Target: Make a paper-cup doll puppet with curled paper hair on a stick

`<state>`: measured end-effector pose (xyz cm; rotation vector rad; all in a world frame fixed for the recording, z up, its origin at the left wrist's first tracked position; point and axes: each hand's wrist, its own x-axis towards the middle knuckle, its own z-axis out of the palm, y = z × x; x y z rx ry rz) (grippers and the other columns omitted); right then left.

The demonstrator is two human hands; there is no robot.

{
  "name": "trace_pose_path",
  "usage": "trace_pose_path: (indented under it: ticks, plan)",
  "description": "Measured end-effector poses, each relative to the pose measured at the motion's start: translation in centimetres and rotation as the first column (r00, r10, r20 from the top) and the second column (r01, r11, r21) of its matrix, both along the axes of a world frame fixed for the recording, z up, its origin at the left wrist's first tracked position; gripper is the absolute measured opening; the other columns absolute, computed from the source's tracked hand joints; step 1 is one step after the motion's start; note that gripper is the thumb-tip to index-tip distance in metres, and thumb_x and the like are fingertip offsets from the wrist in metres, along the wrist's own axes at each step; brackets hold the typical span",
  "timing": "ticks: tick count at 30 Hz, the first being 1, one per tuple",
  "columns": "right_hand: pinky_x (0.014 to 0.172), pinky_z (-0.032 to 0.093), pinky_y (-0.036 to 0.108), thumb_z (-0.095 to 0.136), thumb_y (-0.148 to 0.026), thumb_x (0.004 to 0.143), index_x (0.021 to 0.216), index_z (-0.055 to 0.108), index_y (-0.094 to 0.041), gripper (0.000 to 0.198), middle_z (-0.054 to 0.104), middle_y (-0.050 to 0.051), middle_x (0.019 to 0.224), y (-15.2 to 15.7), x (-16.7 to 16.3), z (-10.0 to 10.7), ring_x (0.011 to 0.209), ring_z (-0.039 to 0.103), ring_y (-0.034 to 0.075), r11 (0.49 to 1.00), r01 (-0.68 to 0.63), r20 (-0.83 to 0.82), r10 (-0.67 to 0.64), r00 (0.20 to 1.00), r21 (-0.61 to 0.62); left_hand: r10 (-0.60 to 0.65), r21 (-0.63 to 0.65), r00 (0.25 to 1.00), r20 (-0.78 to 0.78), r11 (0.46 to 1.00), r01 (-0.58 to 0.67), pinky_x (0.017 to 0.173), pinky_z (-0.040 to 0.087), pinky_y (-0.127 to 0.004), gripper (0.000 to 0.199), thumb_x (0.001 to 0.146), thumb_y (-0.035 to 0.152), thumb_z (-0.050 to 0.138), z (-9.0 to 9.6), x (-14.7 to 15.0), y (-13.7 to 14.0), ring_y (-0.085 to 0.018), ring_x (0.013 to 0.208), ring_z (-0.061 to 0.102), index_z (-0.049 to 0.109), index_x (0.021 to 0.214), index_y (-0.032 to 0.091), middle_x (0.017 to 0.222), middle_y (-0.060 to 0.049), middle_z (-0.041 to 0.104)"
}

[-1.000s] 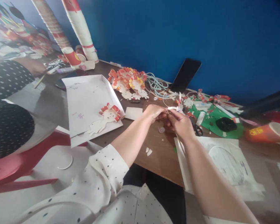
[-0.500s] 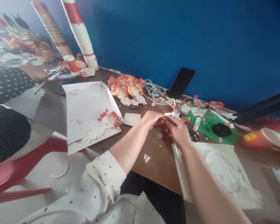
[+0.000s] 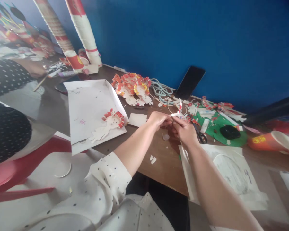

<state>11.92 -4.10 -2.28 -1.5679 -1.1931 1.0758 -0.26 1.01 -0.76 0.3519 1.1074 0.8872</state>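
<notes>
Over the brown table, my left hand (image 3: 161,120) and my right hand (image 3: 186,131) meet fingertip to fingertip, both closed in a pinch. Between them is a small white paper piece (image 3: 175,114), with a red-and-white strip (image 3: 180,105) rising just behind it. My fingers cover most of the piece, so its full shape is hidden. Black scissors (image 3: 202,138) lie beside my right hand. Below the hands rests a small clear disc (image 3: 166,137), with white paper scraps (image 3: 153,159) nearer the table edge.
A white box lid (image 3: 86,106) at left bears a paper doll (image 3: 110,123) with red-and-white curls. Behind are a heap of similar dolls (image 3: 132,86), a coiled cable (image 3: 161,88) and a phone (image 3: 190,82). A paper cup (image 3: 267,142) lies at right. A co-worker's dotted sleeve (image 3: 9,77) shows left.
The view has shifted slightly, so most things sit a little higher and further right. Both my hands stay pinched together around the white paper, with only slight finger movement.
</notes>
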Motion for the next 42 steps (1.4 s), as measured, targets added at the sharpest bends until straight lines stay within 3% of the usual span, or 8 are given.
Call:
trace_pose_path:
  ticks: [6, 13, 20, 30, 36, 42]
  plan:
    - [0.039, 0.027, 0.021, 0.066, -0.038, 0.072, 0.123, 0.069, -0.016, 0.056, 0.043, -0.005, 0.048, 0.0, -0.1, -0.1, 0.04, 0.035, 0.008, 1.0, 0.019, -0.031, -0.019, 0.999, -0.02, -0.096, 0.134, 0.995, 0.009, 0.987, 0.094, 0.069, 0.058, -0.022, 0.009, 0.068, 0.004, 0.078, 0.1, -0.5, -0.1, -0.011, 0.061, 0.065, 0.07, 0.071, 0.008, 0.062, -0.006, 0.067]
    - [0.04, 0.028, 0.022, 0.064, -0.039, 0.073, 0.123, 0.069, -0.017, 0.055, 0.046, -0.005, 0.049, -0.1, 0.5, -0.3, 0.04, 0.036, 0.008, 1.0, -0.001, -0.013, 0.001, 1.0, 0.002, -0.111, 0.178, 0.992, -0.066, 0.977, 0.122, 0.065, 0.055, -0.022, 0.019, 0.076, -0.002, 0.065, 0.2, -0.3, -0.3, -0.01, 0.055, 0.063, 0.066, 0.059, 0.008, 0.06, -0.007, 0.066]
    - [0.04, 0.029, 0.023, 0.061, -0.038, 0.076, 0.12, 0.071, -0.021, 0.048, 0.047, -0.005, 0.05, -0.4, 0.6, -0.3, 0.04, 0.037, 0.009, 0.998, -0.054, 0.006, 0.053, 0.999, 0.041, -0.128, 0.222, 0.975, -0.182, 0.96, 0.168, 0.056, 0.048, -0.019, 0.012, 0.07, 0.006, 0.071, -0.5, 0.0, -0.1, -0.009, 0.05, 0.06, 0.068, 0.06, 0.01, 0.055, -0.003, 0.063]
    - [0.042, 0.031, 0.023, 0.055, -0.029, 0.078, 0.106, 0.075, -0.02, 0.036, 0.051, -0.004, 0.05, -0.8, 0.2, 0.4, 0.04, 0.039, 0.009, 0.989, -0.051, 0.14, 0.032, 0.99, 0.14, -0.12, 0.232, 0.962, -0.245, 0.956, 0.179, 0.047, 0.035, -0.019, 0.025, 0.069, 0.011, 0.072, -0.5, 0.2, -0.1, -0.006, 0.043, 0.05, 0.057, 0.049, 0.013, 0.048, -0.002, 0.057]
    - [0.039, 0.027, 0.022, 0.063, -0.036, 0.07, 0.116, 0.071, -0.018, 0.05, 0.048, -0.005, 0.049, -0.6, 0.2, -0.6, 0.038, 0.036, 0.008, 0.999, 0.002, -0.096, 0.002, 0.995, 0.047, -0.127, 0.206, 0.951, -0.281, 0.96, 0.189, 0.046, 0.033, -0.019, 0.026, 0.068, 0.014, 0.076, -0.6, 0.2, 0.0, -0.006, 0.043, 0.048, 0.058, 0.05, 0.013, 0.049, -0.001, 0.058]
    - [0.039, 0.023, 0.019, 0.067, -0.029, 0.06, 0.107, 0.071, -0.017, 0.048, 0.056, -0.001, 0.064, -0.5, -0.1, -0.4, 0.045, 0.038, 0.006, 0.999, 0.033, -0.291, -0.032, 0.956, -0.001, -0.128, 0.213, 0.932, -0.339, 0.955, 0.209, 0.046, 0.031, -0.02, 0.031, 0.071, 0.018, 0.076, -0.5, 0.5, -0.2, -0.006, 0.042, 0.046, 0.055, 0.049, 0.014, 0.048, -0.001, 0.055]
